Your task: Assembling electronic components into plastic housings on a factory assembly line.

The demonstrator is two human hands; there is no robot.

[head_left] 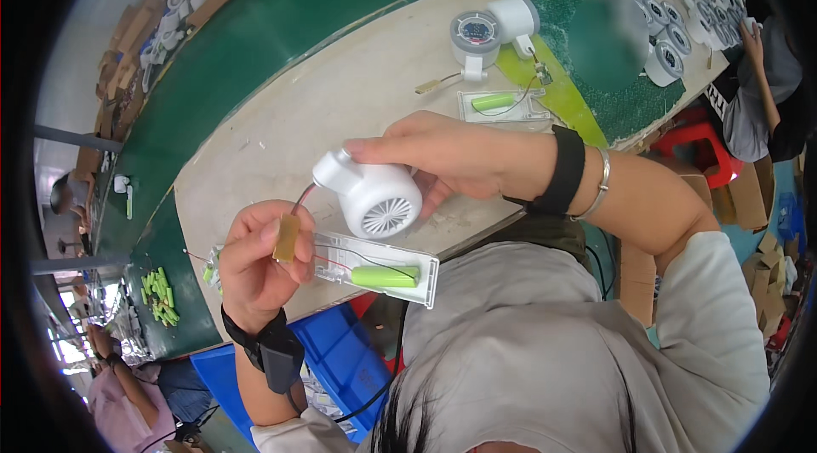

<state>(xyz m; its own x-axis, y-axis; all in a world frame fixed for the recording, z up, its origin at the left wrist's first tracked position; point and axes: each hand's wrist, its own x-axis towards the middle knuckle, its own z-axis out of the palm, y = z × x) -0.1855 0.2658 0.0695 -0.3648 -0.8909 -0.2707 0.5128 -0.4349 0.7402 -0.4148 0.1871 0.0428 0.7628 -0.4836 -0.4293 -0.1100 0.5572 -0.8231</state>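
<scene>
My right hand [434, 151] grips a white fan head [380, 196], its slatted round grille facing me. From the neck of the head, thin wires run to a small tan circuit board [287, 238]. My left hand [264, 261] pinches that board between thumb and fingers. Just beside the left hand, an open white handle shell [425, 293] with a green cylindrical battery [385, 276] inside juts over the table edge. Red and dark wires lead from the battery toward my left hand, where their ends are hidden.
Beyond my right hand lie another battery shell [523, 112] and two fan heads [477, 34], one with a board. Several more fan heads [664, 61] stand at far right near a co-worker's hand [752, 43]. Loose green batteries [160, 295] lie left; a blue bin [340, 359] sits below the edge.
</scene>
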